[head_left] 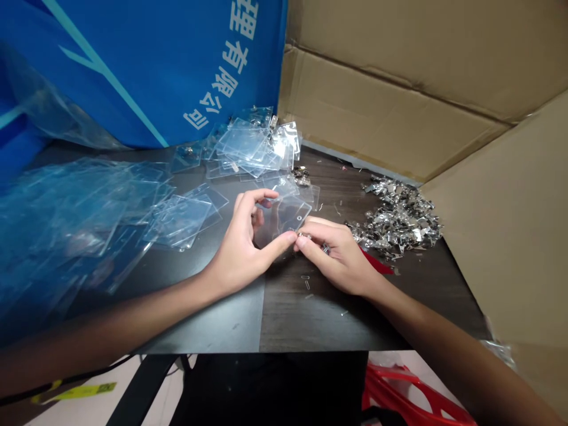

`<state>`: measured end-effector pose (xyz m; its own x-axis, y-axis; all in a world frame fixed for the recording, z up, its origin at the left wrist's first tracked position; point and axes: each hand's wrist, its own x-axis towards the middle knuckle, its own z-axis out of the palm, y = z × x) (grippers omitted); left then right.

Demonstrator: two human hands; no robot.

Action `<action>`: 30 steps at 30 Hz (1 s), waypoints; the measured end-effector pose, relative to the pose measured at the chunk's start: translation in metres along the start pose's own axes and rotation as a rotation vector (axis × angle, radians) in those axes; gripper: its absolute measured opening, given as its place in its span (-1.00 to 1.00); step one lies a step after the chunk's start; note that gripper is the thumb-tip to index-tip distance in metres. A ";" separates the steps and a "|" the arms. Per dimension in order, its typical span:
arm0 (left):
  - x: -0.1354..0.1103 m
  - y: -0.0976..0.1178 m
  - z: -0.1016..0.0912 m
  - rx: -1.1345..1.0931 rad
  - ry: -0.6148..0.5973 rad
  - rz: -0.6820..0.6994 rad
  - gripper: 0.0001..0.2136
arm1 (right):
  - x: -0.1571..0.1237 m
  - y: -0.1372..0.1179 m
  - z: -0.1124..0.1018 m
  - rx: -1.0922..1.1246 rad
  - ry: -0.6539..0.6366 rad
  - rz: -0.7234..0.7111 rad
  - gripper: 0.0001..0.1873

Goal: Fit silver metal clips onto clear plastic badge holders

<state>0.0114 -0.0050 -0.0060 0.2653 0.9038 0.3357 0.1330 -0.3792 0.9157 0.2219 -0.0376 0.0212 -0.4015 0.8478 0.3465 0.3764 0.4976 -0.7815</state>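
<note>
My left hand (246,242) pinches a clear plastic badge sleeve (286,216) between thumb and fingers, just above the dark table (284,313). My right hand (339,254) meets it at the sleeve's lower edge, fingers pinched on a small metal clip (305,238) that is mostly hidden by the fingertips. Both hands sit at the table's middle, touching each other at the fingertips.
A heap of metal clips (397,219) lies to the right. Clear sleeves are piled at the back (252,145) and spread at the left (89,213). Cardboard walls (510,225) close the right and back, a blue bag (146,65) the back left. A red object (399,390) sits below the table edge.
</note>
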 end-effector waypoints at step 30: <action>0.105 0.027 -0.052 -0.385 0.037 -0.424 -0.80 | 0.005 0.024 0.007 0.160 0.314 0.467 -0.61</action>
<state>-0.0066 0.0903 0.0657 0.2298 0.9702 -0.0772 -0.1385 0.1111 0.9841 0.2229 -0.0230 0.0004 0.0522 0.9965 0.0649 0.3133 0.0453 -0.9486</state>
